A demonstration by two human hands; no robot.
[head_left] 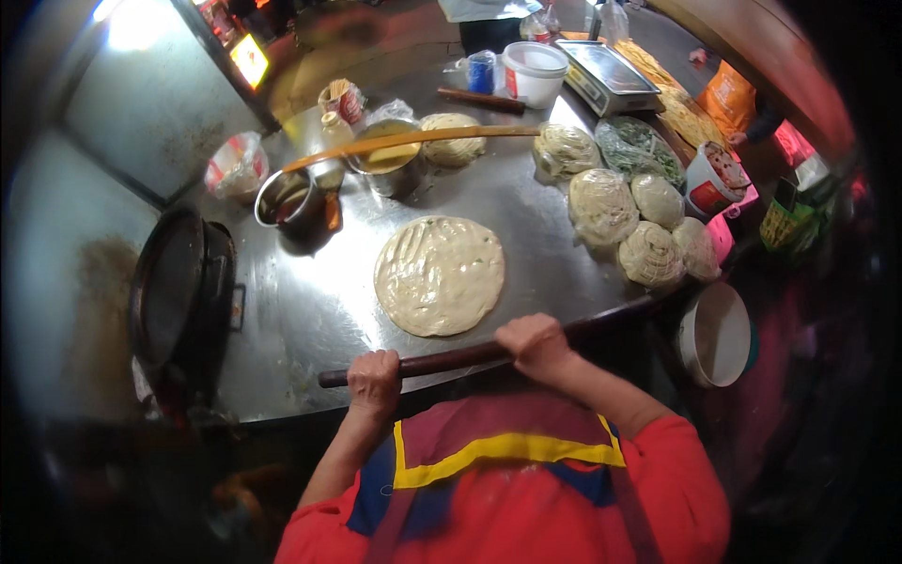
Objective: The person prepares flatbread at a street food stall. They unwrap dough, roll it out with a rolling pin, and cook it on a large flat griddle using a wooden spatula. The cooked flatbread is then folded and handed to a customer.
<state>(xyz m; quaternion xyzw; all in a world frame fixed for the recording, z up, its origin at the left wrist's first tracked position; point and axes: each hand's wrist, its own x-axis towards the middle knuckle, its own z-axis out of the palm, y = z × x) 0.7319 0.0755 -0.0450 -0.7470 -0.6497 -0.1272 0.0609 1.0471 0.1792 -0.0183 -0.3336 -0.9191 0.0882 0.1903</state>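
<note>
A long dark rolling pin (442, 361) lies along the near edge of the metal worktop. My left hand (374, 378) is closed around it near its left end. Farther right, my right hand (534, 342) grips the same pin in a fist. Just beyond the pin rests a round, flat sheet of dough (440, 275), shiny on top, with finger-like grooves at its upper left and a few green flecks. Neither hand touches the dough.
Wrapped dough balls (603, 206) crowd the right side, near a scale (609, 75) and a white bucket (535, 73). A long wooden stick (413, 138) spans a metal pot (387, 169) and a dark-filled pot (287, 200). A black griddle (178, 291) stands left.
</note>
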